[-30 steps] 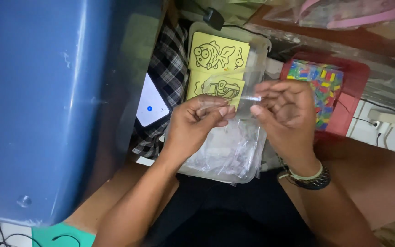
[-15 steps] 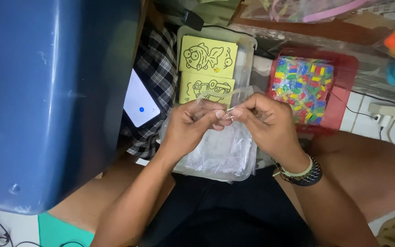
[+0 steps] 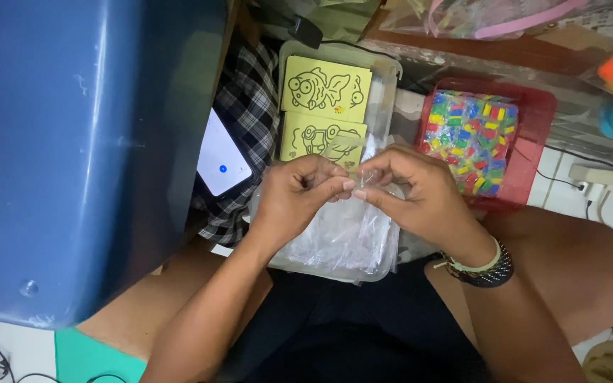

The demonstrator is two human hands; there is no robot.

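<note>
My left hand (image 3: pixel 298 198) and right hand (image 3: pixel 413 195) both pinch a small clear plastic sleeve (image 3: pixel 355 172) above the clear tub (image 3: pixel 384 78) in my lap — flimsy, slippery, likely best held by its edges.

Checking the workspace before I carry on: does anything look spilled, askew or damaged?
Nothing stands out. Both hands, left hand and right hand, pinch a small clear plastic bag over the clear container; the yellow cards lie flat, the coloured pieces stay in the red tray.

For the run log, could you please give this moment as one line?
left hand: pinching clear plastic sleeve | right hand: pinching same sleeve | below: clear tub
</note>
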